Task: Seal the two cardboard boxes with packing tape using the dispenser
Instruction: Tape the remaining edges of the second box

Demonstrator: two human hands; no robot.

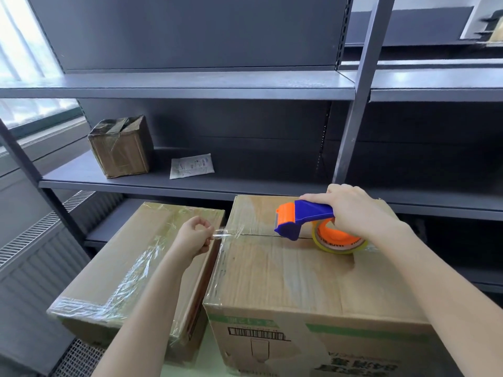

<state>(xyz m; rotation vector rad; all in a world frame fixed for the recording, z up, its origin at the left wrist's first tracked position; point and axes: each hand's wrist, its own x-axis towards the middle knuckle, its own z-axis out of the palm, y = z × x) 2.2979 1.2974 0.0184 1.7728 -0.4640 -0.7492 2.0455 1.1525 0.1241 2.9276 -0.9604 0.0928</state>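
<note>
Clear tape (221,234) is thin, sticky and floppy, so I think it will crinkle or stick to itself if it goes slack. The left hand (194,235) pinches its loose end between thumb and finger, right at the left edge of the bigger box (285,270). The right hand (353,210) is wrapped round the handle of the blue and orange dispenser (302,216). The dispenser sits on top of that box, on the seam where the flaps meet. It looks like light, hard plastic (the cutting edge at its front is best kept away from fingers), so the handle is the place to hold it. The cardboard looks stiff but may dip at the seam if pushed hard. The other box (130,257) stands just beside it on the left, with shiny tape across its top.
</note>
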